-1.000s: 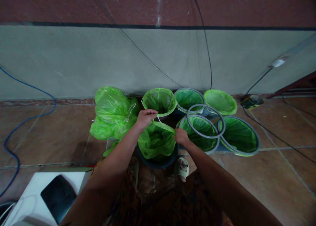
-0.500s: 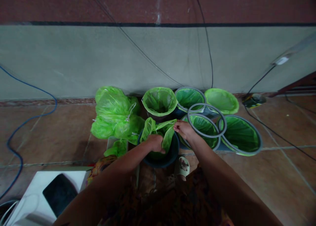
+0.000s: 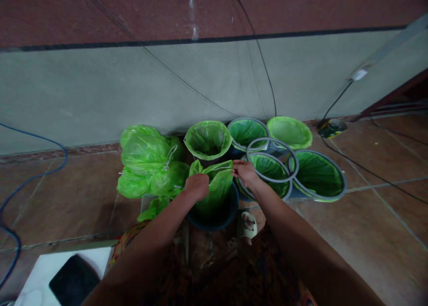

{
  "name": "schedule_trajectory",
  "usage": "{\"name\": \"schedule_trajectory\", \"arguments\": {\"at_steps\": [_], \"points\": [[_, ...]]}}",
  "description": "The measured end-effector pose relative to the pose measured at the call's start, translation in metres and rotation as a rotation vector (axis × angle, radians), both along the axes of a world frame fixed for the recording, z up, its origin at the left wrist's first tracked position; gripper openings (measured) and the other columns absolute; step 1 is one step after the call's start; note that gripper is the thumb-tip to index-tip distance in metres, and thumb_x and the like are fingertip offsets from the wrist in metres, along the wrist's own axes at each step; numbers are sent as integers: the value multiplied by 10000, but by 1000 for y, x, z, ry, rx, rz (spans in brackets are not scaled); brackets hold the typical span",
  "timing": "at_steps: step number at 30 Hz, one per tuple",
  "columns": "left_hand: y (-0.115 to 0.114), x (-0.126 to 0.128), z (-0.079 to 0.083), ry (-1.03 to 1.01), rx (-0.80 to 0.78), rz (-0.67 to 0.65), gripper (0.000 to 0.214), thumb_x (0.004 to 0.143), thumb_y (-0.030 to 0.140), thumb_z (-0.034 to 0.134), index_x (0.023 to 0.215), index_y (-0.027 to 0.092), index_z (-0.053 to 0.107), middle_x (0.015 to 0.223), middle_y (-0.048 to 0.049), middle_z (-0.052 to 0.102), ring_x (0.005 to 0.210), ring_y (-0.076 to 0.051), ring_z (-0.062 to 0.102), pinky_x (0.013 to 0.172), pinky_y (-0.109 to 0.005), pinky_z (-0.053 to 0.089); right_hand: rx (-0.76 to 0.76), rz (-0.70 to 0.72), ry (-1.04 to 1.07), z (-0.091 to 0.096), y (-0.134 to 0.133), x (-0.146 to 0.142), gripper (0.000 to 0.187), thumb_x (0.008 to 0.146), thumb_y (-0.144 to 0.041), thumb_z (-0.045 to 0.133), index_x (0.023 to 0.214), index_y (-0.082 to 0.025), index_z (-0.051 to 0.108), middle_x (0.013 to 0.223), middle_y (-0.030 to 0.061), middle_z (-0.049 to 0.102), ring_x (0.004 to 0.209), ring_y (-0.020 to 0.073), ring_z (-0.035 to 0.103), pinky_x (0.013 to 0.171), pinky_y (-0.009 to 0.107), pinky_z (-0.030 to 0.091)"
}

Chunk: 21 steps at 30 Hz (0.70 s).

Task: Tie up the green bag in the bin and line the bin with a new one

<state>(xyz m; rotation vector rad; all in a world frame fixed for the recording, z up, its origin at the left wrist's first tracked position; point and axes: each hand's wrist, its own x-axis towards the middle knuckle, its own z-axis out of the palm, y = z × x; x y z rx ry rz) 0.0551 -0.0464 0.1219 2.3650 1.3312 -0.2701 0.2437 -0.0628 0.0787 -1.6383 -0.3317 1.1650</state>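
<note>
From the head camera, both forearms stretch forward and down, and here's the meeting point: a green bag [image 3: 217,188] strung between the hands, its lower part down inside a dark blue bin [image 3: 233,206] on the floor. The right hand [image 3: 244,173] comes in from the side, wrist low, thumb and fingertips together, pinched tight on the bag's upper right corner. Over to the left hand [image 3: 198,186]: back of the hand up, knuckles forward, fingers curled down against the bag's left side. Its fingertips are tucked out of sight, so I can't tell whether they clamp the plastic.

Just beyond the hands stands a lined bin [image 3: 201,158], its green liner folded over the rim. Beside the right forearm, a loose grey ring [image 3: 267,179] lies across a bin mouth. And off to the left, near the left hand, sits a heap of green bags [image 3: 143,156].
</note>
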Motion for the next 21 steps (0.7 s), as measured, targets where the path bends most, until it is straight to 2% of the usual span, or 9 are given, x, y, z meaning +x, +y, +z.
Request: {"name": "schedule_trajectory", "arguments": {"at_steps": [3,4,7,8,10,12,15,18,21], "points": [[19,-13,35,-135,87,13,260,848,193,460,892,153,713,894,-104,707,905,-243,658,801,-338,485,45,-22,-105,8,1,-1,241,658,-145,660,886,-174,591,614,-32,569,468,84,486,437,207,434],[24,-16,46,-257,112,38,286,873,218,431,953,174,702,886,-70,708,868,-199,657,791,-304,486,94,-9,-164,13,1,-3,259,663,-199,677,910,-175,602,682,-16,599,506,92,509,470,222,447],[35,-22,73,-952,100,196,244,849,284,506,945,159,692,749,-21,687,659,-127,615,648,-227,481,340,125,-303,35,-5,-15,338,708,-383,675,972,-177,627,896,39,653,716,143,595,644,278,497],[36,-21,79,-1120,84,234,224,827,292,542,915,154,695,713,-10,674,613,-112,591,610,-213,469,427,198,-307,43,-8,-20,366,732,-421,657,1009,-183,625,951,52,657,797,161,605,708,296,499],[36,-17,83,-1283,51,270,179,788,275,587,862,157,699,674,10,653,564,-87,550,566,-193,443,546,352,-281,54,-14,-33,402,763,-433,644,1090,-204,601,1036,62,651,905,175,598,801,319,486],[34,-9,81,-1312,16,281,139,762,224,593,829,160,697,657,22,639,549,-76,531,550,-184,425,588,484,-307,58,-20,-46,448,758,-412,668,1148,-216,567,1074,61,643,941,178,590,850,331,468],[27,5,71,-1262,-44,281,152,753,164,563,835,161,691,654,25,637,552,-76,543,554,-186,427,506,581,-464,48,-24,-62,505,720,-396,702,1157,-201,543,972,45,656,830,172,599,783,315,472],[21,15,63,-1207,-80,243,183,757,147,547,870,158,691,698,12,661,580,-80,561,573,-186,438,325,560,-656,34,-23,-73,355,744,-354,639,1040,-170,572,789,25,640,630,153,564,610,277,436],[21,14,62,-1166,-95,153,229,741,128,553,922,155,691,776,4,681,582,-68,537,569,-177,424,226,538,-675,23,-20,-75,214,833,-324,468,914,-166,586,642,11,595,516,145,533,524,264,388]]}}
